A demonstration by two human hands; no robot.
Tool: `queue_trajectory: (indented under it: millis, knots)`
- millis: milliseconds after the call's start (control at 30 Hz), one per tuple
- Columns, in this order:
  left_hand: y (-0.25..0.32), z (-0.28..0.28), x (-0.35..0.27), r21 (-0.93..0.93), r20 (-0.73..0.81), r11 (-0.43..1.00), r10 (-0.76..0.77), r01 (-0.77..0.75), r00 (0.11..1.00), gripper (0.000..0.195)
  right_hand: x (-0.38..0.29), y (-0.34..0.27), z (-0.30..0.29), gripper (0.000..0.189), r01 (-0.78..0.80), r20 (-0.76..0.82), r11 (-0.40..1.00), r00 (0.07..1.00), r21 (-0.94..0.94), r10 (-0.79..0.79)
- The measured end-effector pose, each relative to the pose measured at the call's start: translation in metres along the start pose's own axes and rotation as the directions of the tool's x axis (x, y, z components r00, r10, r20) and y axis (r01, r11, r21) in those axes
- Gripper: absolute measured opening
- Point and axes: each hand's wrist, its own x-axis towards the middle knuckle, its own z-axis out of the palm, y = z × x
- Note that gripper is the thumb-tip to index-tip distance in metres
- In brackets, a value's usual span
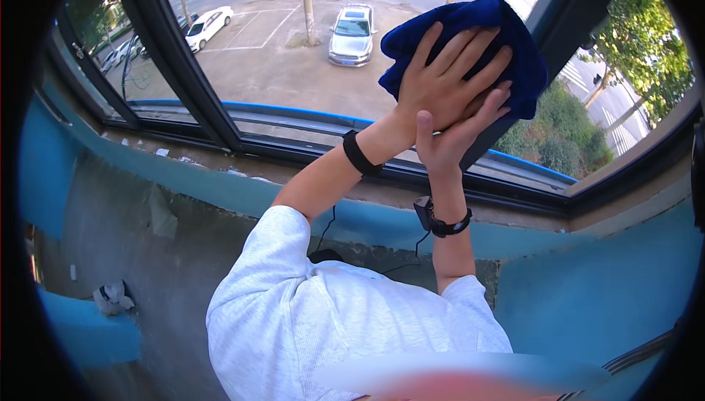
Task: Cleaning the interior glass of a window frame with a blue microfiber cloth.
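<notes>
A folded dark-blue plush cloth (523, 70) is held up in front of a dark window mullion (570, 21). My left hand (449, 79) presses on the cloth with its fingers spread, a black band around the wrist. Just below it is my right hand (454, 139), thumb raised and fingers slanting up towards the cloth's lower edge. The two hands overlap, and whether the right fingertips touch the cloth is hard to tell. A black strap with a small device (440, 219) is around my right wrist.
The dark window frame (330, 167) runs above a rough sill (264, 172) with white scraps. Blue wall (595, 280) lies below at the right. A crumpled grey item (113, 297) rests on a blue surface (88, 329) at the lower left. Parked cars, including a silver car (351, 37), stand outside.
</notes>
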Motion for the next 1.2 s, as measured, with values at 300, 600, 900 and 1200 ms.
queue_trajectory:
  millis: [300, 600, 900, 1200]
  knots:
    - [-0.174, -0.107, -0.064, 0.128, -0.274, 0.966, -0.185, 0.227, 0.944, 0.059, 0.03, -0.124, 0.149, 0.103, 0.194, 0.134, 0.966, 0.976, -0.172, -0.172]
    - [-0.224, -0.178, -0.083, 0.152, -0.181, 0.589, -0.773, 0.794, 0.608, 0.064, -0.013, -0.212, 0.245, 0.063, 0.337, 0.187, 0.941, 0.923, 0.032, -0.337]
    - [-0.125, -0.059, -0.067, 0.156, -0.219, 0.927, -0.305, 0.341, 0.927, 0.061, 0.026, -0.08, 0.104, 0.084, 0.243, 0.263, 0.957, 0.945, -0.16, -0.196]
    - [0.033, 0.024, -0.009, -0.151, -0.015, 0.987, -0.056, 0.054, 0.998, 0.053, 0.026, 0.033, -0.047, 0.085, 0.08, 0.083, 0.969, 0.995, -0.234, -0.062]
